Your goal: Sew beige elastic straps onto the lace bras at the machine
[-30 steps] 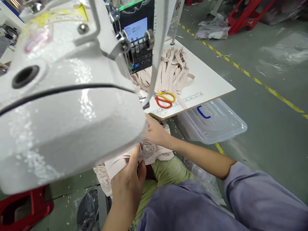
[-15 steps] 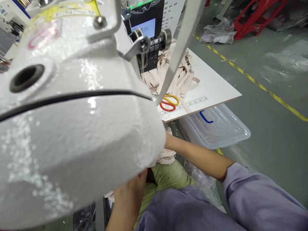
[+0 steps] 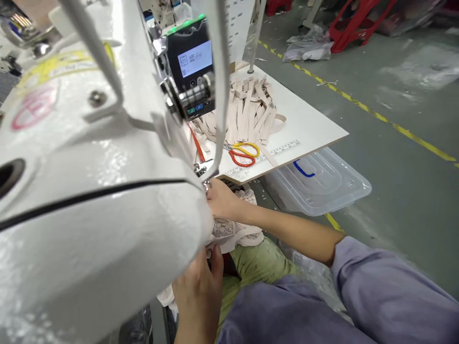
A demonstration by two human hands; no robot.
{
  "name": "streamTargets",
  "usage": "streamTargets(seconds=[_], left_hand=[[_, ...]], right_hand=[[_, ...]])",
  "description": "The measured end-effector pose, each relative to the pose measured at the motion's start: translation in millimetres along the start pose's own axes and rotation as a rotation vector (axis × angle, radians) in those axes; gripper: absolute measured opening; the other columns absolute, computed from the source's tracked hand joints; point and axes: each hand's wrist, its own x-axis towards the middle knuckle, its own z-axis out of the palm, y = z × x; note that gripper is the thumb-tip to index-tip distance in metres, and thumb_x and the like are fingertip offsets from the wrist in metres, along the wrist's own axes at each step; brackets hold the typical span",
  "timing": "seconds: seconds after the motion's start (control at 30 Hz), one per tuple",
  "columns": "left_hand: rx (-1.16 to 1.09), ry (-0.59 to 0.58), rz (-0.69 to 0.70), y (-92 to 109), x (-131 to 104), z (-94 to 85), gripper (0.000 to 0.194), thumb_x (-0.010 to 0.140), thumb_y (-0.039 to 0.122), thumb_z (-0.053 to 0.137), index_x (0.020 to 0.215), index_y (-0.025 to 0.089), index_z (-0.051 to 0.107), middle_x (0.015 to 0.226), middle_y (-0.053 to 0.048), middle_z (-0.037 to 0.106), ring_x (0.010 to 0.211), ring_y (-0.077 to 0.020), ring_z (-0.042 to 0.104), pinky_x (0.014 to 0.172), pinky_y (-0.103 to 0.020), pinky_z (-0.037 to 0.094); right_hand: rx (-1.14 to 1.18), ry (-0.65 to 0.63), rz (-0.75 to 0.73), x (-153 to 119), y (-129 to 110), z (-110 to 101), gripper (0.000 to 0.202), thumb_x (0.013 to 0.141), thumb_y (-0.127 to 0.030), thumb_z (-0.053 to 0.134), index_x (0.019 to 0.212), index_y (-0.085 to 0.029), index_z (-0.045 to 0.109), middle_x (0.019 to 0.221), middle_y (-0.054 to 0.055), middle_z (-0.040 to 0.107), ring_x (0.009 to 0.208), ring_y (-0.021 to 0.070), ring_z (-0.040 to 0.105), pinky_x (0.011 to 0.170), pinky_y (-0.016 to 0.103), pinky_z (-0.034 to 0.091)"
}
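Note:
A white sewing machine head [image 3: 143,229] fills the left of the view. Under its right end lies a beige lace garment [image 3: 247,234], draped down toward the lap. My left hand [image 3: 201,282] is at the near side of the machine, thumb against the garment's edge and fingers closed on it, partly hidden. Beyond it, my right hand [image 3: 227,203] rests over the lace near the needle area. Its fingertips are hidden behind the machine head.
A pile of beige strips [image 3: 251,110] lies on the white tabletop [image 3: 311,119], beside scissors [image 3: 244,154] with red and yellow handles and a printed ruler [image 3: 283,147]. A control screen [image 3: 195,59] stands behind the machine. A lidded clear plastic box [image 3: 333,184] sits below the table edge.
The view has shifted, so the machine head sits further left and lower. More of my right hand, my left thumb and the lace now shows.

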Motion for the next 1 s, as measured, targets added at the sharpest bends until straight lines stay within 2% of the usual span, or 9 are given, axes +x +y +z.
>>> streamTargets(seconds=[0.13, 0.23, 0.37, 0.53, 0.67, 0.73, 0.83, 0.93, 1.0], left_hand=[[0.044, -0.048, 0.004, 6, 0, -0.9, 0.064, 0.092, 0.033, 0.056, 0.151, 0.017, 0.038, 0.067, -0.006, 0.071, 0.056, -0.0221, 0.065, 0.051, -0.027, 0.044], [0.085, -0.058, 0.028, 3, 0, -3.3, 0.065, 0.092, 0.033, 0.057, 0.151, 0.016, 0.037, 0.061, -0.003, 0.068, 0.049, -0.0203, 0.061, 0.046, -0.026, 0.039], [0.151, -0.082, -0.005, 0, 0, -5.6, 0.065, 0.093, 0.032, 0.056, 0.152, 0.018, 0.034, 0.057, 0.000, 0.067, 0.040, -0.0178, 0.056, 0.040, -0.024, 0.030], [0.157, -0.069, 0.060, 5, 2, -4.0, 0.066, 0.093, 0.034, 0.056, 0.152, 0.015, 0.034, 0.056, -0.001, 0.065, 0.042, -0.0176, 0.057, 0.042, -0.025, 0.032], [0.177, -0.087, 0.028, 2, 0, -4.4, 0.065, 0.094, 0.033, 0.054, 0.153, 0.017, 0.032, 0.057, 0.000, 0.067, 0.040, -0.0177, 0.058, 0.041, -0.024, 0.031], [0.172, -0.063, 0.020, -1, -4, -2.7, 0.067, 0.095, 0.034, 0.054, 0.154, 0.016, 0.029, 0.063, -0.003, 0.070, 0.042, -0.0182, 0.060, 0.040, -0.024, 0.034], [0.106, 0.068, 0.049, -6, -9, 3.0, 0.079, 0.093, 0.039, 0.058, 0.156, 0.010, 0.020, 0.086, -0.015, 0.076, 0.055, -0.0226, 0.068, 0.045, -0.027, 0.044], [0.041, 0.154, 0.048, -8, -10, 9.0, 0.089, 0.091, 0.042, 0.061, 0.157, 0.007, 0.014, 0.112, -0.027, 0.070, 0.079, -0.0309, 0.074, 0.055, -0.033, 0.054], [0.035, 0.143, 0.029, -4, -12, 12.7, 0.090, 0.091, 0.042, 0.062, 0.157, 0.007, 0.012, 0.121, -0.030, 0.066, 0.094, -0.0354, 0.073, 0.065, -0.038, 0.058]], right_hand=[[0.072, 0.075, -0.021, 0, 4, -1, 0.023, 0.081, -0.013, 0.056, 0.103, -0.018, 0.060, 0.104, 0.005, 0.060, 0.094, 0.0199, 0.058, 0.078, 0.028, 0.047], [0.078, 0.075, -0.012, 0, 5, -1, 0.024, 0.082, -0.015, 0.060, 0.106, -0.018, 0.060, 0.102, 0.005, 0.062, 0.095, 0.0202, 0.057, 0.077, 0.027, 0.046], [0.075, 0.073, -0.018, -1, 6, 0, 0.023, 0.085, -0.021, 0.062, 0.107, -0.019, 0.060, 0.100, 0.005, 0.060, 0.088, 0.0183, 0.056, 0.073, 0.026, 0.044], [0.181, 0.124, -0.018, -5, 6, -3, 0.022, 0.083, -0.015, 0.060, 0.104, -0.020, 0.061, 0.102, 0.003, 0.056, 0.077, 0.0135, 0.052, 0.068, 0.025, 0.042], [0.167, 0.152, -0.025, -7, 3, -1, 0.018, 0.085, -0.020, 0.064, 0.103, -0.020, 0.061, 0.097, 0.001, 0.056, 0.078, 0.0138, 0.051, 0.072, 0.026, 0.042], [0.169, 0.171, -0.006, -8, 2, 2, 0.020, 0.086, -0.022, 0.064, 0.106, -0.021, 0.061, 0.097, 0.002, 0.057, 0.076, 0.0138, 0.051, 0.072, 0.027, 0.043], [0.248, 0.195, 0.070, -16, 1, 2, 0.032, 0.087, -0.025, 0.063, 0.119, -0.022, 0.056, 0.104, 0.003, 0.059, 0.068, 0.0111, 0.049, 0.070, 0.027, 0.045], [0.376, 0.217, 0.160, -35, -1, -3, 0.038, 0.092, -0.032, 0.059, 0.127, -0.021, 0.049, 0.115, 0.006, 0.059, 0.073, 0.0105, 0.054, 0.071, 0.027, 0.047], [0.423, 0.190, 0.223, -53, -5, -7, 0.034, 0.093, -0.038, 0.058, 0.121, -0.019, 0.051, 0.114, 0.008, 0.059, 0.082, 0.0127, 0.057, 0.073, 0.027, 0.048]])
